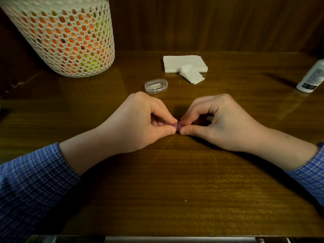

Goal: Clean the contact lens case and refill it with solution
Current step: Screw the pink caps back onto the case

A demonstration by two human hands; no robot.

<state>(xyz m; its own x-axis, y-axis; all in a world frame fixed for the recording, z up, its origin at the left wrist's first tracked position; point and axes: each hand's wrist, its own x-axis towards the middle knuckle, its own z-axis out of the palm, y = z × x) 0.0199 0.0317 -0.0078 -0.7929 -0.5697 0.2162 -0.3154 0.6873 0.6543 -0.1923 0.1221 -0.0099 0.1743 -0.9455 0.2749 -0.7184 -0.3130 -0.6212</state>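
Both hands pinch a small purple plastic lens case at the middle of the brown wooden table: the left hand and the right hand each clamp thumb and forefinger on it. Just beyond them, a clear oval plastic box holds small pale pieces. Far left, a white mesh basket holds orange and yellow items. At the far right edge stands a white solution bottle.

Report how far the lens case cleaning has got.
Done: nothing shows as finished. In hand: the left hand and right hand both pinch the small pink lens case over the table; whether it is open is hidden. Left: the tissues and solution bottle lie apart, unheld, so wiping and refilling seem still ahead.
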